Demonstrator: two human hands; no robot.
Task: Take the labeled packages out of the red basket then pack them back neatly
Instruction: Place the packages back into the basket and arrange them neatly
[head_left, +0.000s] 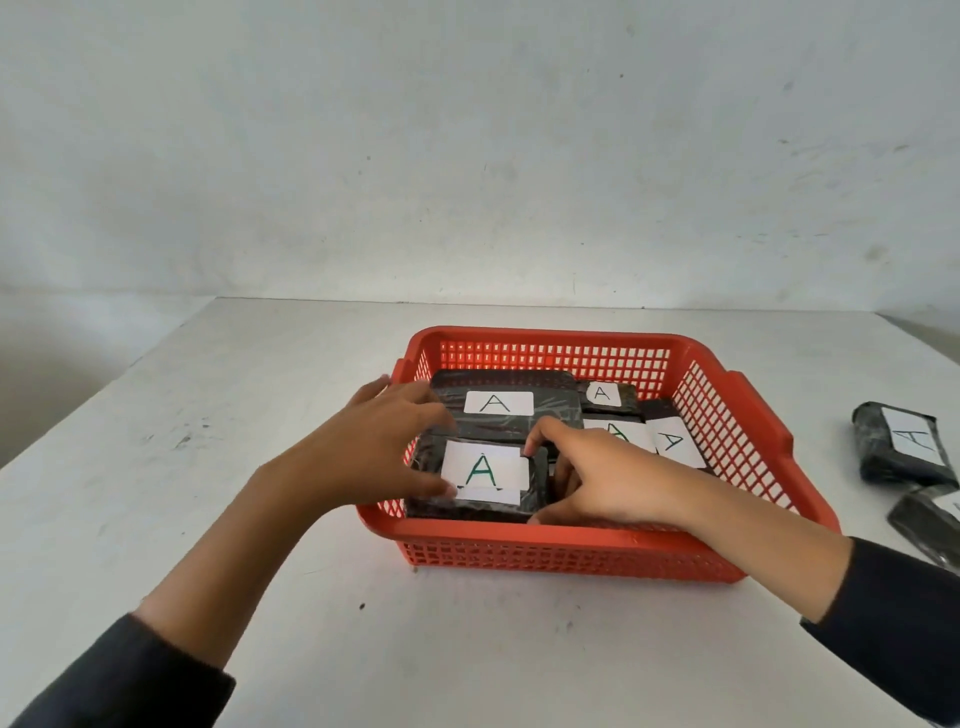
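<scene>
Head view: left hand (387, 447) and right hand (597, 475) reach into red basket (571, 545), fingers clamped on front package (480, 475).

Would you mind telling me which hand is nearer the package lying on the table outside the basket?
Right. The right hand is inside the red basket, on the package's side; the left hand is at the basket's far-left edge.

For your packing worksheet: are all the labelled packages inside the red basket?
No. Two packages lie on the table, right of the red basket.

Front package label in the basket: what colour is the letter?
Green "A" on a white label, on the black-wrapped package. Head view, the only one.
</scene>
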